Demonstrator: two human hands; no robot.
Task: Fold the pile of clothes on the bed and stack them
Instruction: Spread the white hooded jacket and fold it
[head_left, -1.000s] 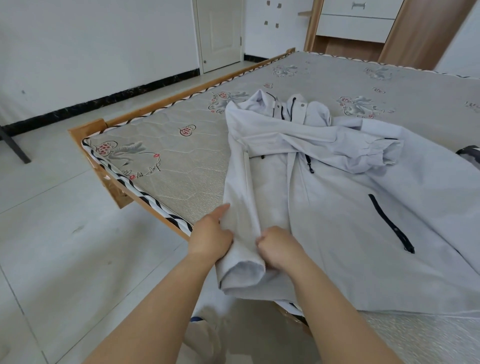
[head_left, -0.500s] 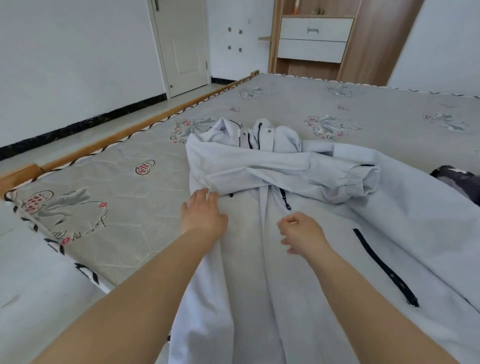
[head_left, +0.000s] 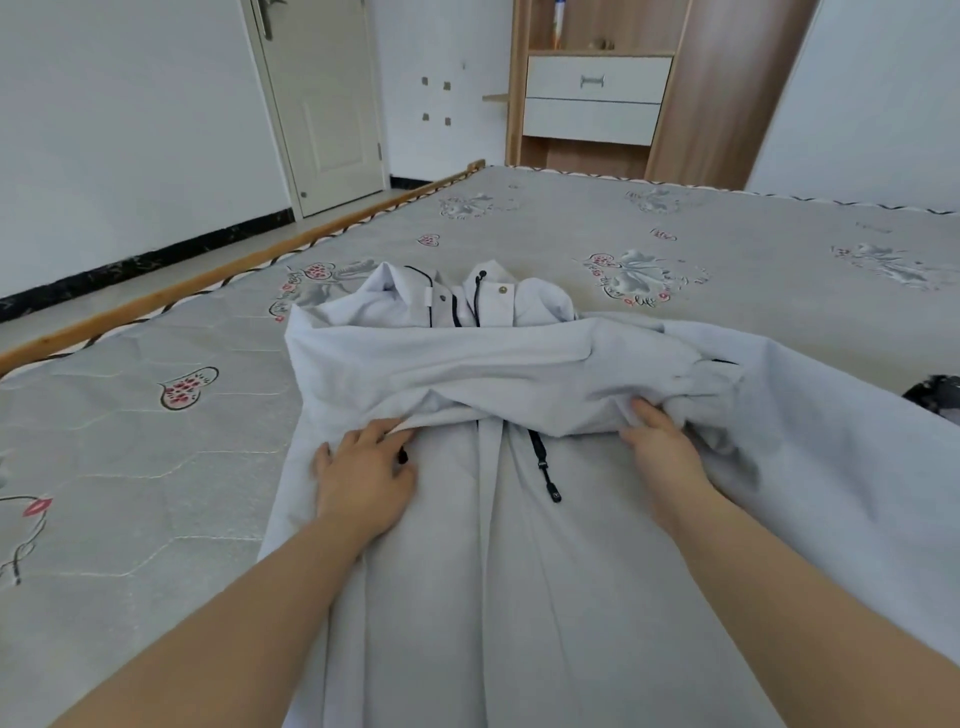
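Observation:
A pale grey jacket (head_left: 498, 561) with black zips lies front-up on the mattress (head_left: 156, 447), its collar at the far end. One sleeve (head_left: 493, 364) is folded across the chest. My left hand (head_left: 363, 473) rests on the jacket's left side, fingertips tucked under the sleeve's near edge. My right hand (head_left: 660, 441) has its fingers under the sleeve near the bunched cuff (head_left: 711, 379), pinching the cloth. A black zip pull (head_left: 545, 467) hangs between my hands.
A dark garment (head_left: 935, 395) peeks in at the right edge. The bed's wooden rail (head_left: 218, 270) runs along the left, with tiled floor beyond. A door (head_left: 322, 104) and a wooden cabinet with white drawers (head_left: 592, 98) stand at the far wall.
Both hands left the jacket's hem at the bed edge and moved up to the folded sleeve. The right hand went from hovering loose to gripping near the cuff.

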